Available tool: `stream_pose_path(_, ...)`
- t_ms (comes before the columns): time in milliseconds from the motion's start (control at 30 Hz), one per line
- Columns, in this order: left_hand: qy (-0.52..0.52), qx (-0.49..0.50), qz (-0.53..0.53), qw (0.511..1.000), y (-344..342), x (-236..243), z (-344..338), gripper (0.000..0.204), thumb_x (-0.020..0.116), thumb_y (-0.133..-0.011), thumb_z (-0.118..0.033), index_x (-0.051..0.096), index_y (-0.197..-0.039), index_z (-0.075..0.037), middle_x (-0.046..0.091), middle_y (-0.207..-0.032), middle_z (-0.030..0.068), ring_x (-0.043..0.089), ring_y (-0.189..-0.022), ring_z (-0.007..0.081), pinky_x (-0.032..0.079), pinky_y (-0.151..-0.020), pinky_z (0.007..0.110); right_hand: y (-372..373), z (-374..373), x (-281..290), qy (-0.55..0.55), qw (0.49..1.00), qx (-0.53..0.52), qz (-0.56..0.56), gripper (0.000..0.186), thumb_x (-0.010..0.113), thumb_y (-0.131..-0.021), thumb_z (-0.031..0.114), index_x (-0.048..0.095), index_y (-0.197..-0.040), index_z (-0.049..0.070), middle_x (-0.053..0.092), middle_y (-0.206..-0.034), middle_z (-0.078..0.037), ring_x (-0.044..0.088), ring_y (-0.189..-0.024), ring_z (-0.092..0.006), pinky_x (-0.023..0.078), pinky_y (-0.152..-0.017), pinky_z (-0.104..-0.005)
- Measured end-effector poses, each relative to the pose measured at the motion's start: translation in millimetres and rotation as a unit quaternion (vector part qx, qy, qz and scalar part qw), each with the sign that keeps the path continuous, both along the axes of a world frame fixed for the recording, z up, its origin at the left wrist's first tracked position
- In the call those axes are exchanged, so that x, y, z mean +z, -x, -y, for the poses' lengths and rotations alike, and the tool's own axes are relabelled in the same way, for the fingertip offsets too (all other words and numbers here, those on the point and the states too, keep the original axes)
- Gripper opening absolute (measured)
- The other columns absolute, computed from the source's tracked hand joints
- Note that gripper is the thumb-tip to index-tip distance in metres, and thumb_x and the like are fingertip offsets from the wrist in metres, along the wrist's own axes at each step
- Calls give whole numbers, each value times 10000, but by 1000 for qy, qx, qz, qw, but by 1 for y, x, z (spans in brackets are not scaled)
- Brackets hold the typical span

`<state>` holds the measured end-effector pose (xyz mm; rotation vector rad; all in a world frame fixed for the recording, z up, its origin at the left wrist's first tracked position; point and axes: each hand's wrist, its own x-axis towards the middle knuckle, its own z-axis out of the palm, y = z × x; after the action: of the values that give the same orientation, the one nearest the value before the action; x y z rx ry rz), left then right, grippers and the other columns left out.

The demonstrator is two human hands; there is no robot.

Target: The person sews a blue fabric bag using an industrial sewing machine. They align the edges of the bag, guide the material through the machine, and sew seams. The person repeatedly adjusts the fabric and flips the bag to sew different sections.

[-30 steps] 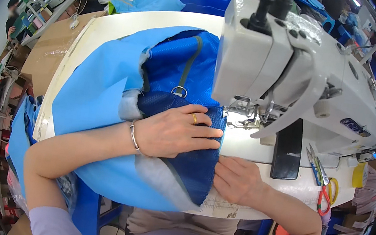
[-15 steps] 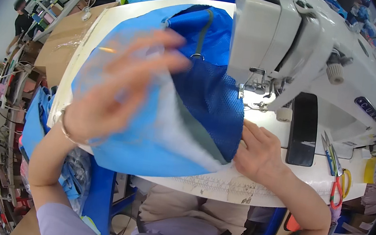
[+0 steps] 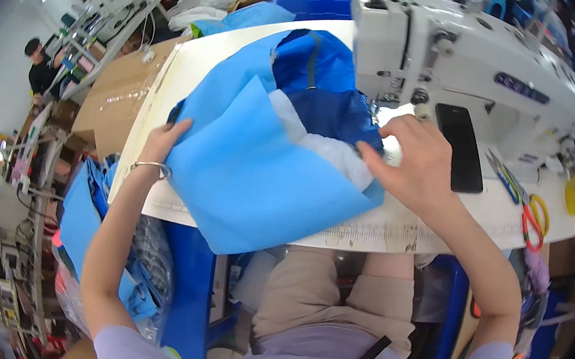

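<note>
Repositioning step: left hand (image 3: 164, 139) pinches the left edge of the light blue fabric panel (image 3: 258, 175), now flipped over the work on the table (image 3: 398, 232); right hand (image 3: 412, 156), fingers curled, presses the dark blue mesh piece (image 3: 337, 113) by the sewing machine (image 3: 459, 57). Half a second ago the left was mid-air, blurred. Next probably calls for aligning edges under the needle.

Sewing workshop. Big white sewing machine (image 3: 465, 65) on counter (image 3: 398, 228) at 1 o'clock. More sewing machines (image 3: 118, 1) in rows at 10 o'clock. Blue cloth (image 3: 252, 167), scissors (image 3: 526, 209), cardboard boxes (image 3: 119, 93) nearby.
</note>
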<state>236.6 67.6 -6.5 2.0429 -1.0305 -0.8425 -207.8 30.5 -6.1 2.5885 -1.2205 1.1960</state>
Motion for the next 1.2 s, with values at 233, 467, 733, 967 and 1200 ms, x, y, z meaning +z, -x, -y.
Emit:
stream_pose_path(233, 115, -16, -31, 993, 11, 41, -6, 575, 784, -862, -404, 706, -1125, 102, 734, -1006, 158, 692, -872, 210, 556, -784, 350, -16, -12, -12, 93, 987, 48, -122, 744, 796, -682, 206, 563, -1346, -35, 545, -1436, -188, 554, -1283, -371, 436, -1063, -490)
stream_pose_path(467, 646, 30, 209, 733, 67, 219, -59, 463, 495, -1055, -283, 603, -1339, 66, 676, -1226, 189, 671, -1099, 231, 537, -999, 385, -21, -41, -32, -199, 919, 332, 71, 568, 699, -722, 114, 627, -1265, -33, 607, -1340, -227, 544, -1289, -405, 402, -1140, -488)
stream_pose_path(733, 186, -65, 383, 903, 11, 152, -92, 339, 689, -963, -215, 700, -1211, 16, 692, -935, 40, 509, -715, 93, 450, -702, 263, -47, -127, -67, -70, 945, 301, 107, 429, 725, -743, 128, 678, -1149, -5, 670, -1229, -163, 585, -1243, -313, 413, -1121, -474)
stream_pose_path(967, 424, -314, 503, 684, 185, 137, -83, 395, 647, -858, 9, 692, -1249, -25, 724, -1176, 137, 687, -1074, 335, 540, -937, 408, -40, -124, -73, 50, 959, 277, 44, 223, 664, -706, 89, 695, -898, -20, 696, -1025, -127, 645, -1070, -280, 493, -990, -410)
stream_pose_path(1200, 221, -539, 388, 714, 249, 11, -16, 351, 704, -819, -12, 696, -1169, -29, 707, -1144, 138, 692, -1020, 333, 576, -872, 422, -20, -134, -48, 72, 959, 272, 14, 235, 654, -712, 110, 703, -890, -35, 679, -1014, -143, 639, -1059, -292, 501, -985, -423)
